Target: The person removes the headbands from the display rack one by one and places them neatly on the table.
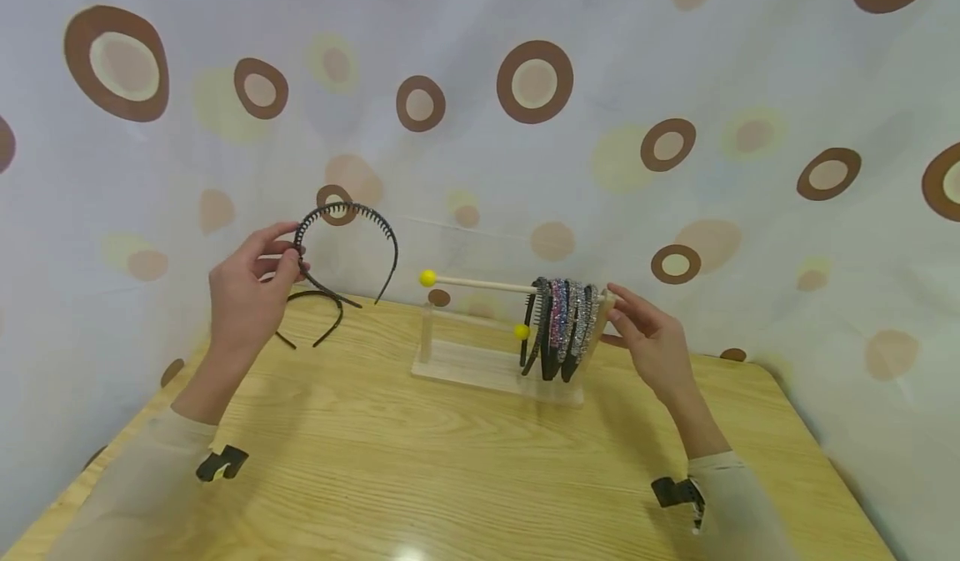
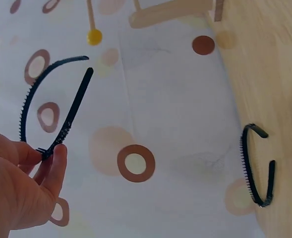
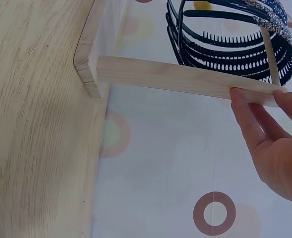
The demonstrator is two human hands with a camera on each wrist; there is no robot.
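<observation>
My left hand pinches one side of a black toothed headband, held up above the table's back left. In the left wrist view, thumb and fingers close on this headband at its curve, its two ends pointing away. Below it, a second black headband lies on the table. My right hand grips the upper part of the end post of a wooden headband stand. Several headbands, black toothed and glittery, hang close together on its upper rod, near that post.
Yellow balls cap the stand's upper rod and a lower, nearer rod. The stand is on the wooden table near its back edge. Behind hangs a pale cloth with brown rings.
</observation>
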